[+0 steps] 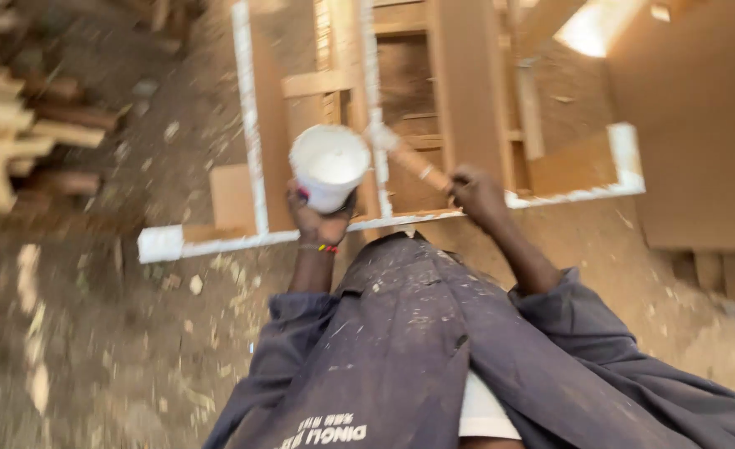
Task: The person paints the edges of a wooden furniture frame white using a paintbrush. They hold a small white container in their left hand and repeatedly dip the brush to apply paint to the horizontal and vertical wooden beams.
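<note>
My left hand (319, 220) grips white cup (328, 166) from below; my right hand (475, 195) closed around brush handle (421, 165), brush tip touching white-edged wooden frame (251, 125).

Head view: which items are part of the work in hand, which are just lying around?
In use:
- left hand holding white tub of white paste
- right hand holding wooden-handled tool
- wooden furniture frame with white-coated edges

Lying about:
- stacked timber at left
- wood scraps on dirt floor

Dark grey paint-flecked overalls (434, 349), sleeves pushed up; beaded bracelet (326, 247) on left wrist.
</note>
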